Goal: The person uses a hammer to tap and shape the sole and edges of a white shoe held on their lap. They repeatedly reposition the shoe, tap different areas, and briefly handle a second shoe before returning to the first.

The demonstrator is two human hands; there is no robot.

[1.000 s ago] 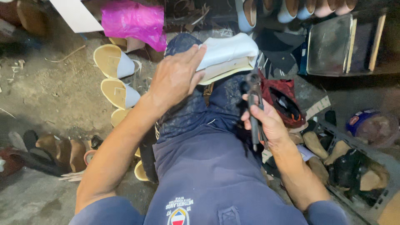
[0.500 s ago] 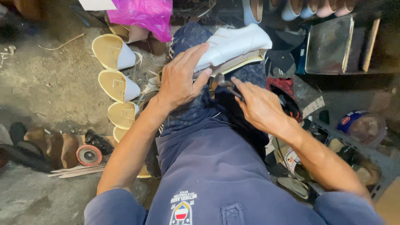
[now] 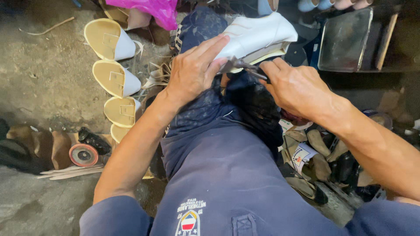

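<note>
Since half a second ago, the right hand [image 3: 302,89] has been brought closer to the white shoe [image 3: 258,35], and the pliers [image 3: 243,66] are now set against its lower edge.

At far left, a round red-faced grinding disc [image 3: 83,154] is seen on the concrete floor [image 3: 39,74] beside brown shoe parts. Just right of it, a column of tan-soled white sandals [image 3: 111,78] is laid out sole up, apparently kept within reach. At centre, the left hand [image 3: 192,72] is pressed flat over the near end of the shoe, fingers spread narrowly and thumb tucked toward the edge, seemingly to pin the shoe against the knee, where it is propped on dark blue trousers [image 3: 218,131]. To the right, the right hand is closed around the handles of the pliers, whose tips are directed at the shoe's edge; whether material is gripped there cannot be told. Farther right, a metal tray [image 3: 345,39] is stood upright on a shelf, above a clutter of soles and offcuts.
</note>
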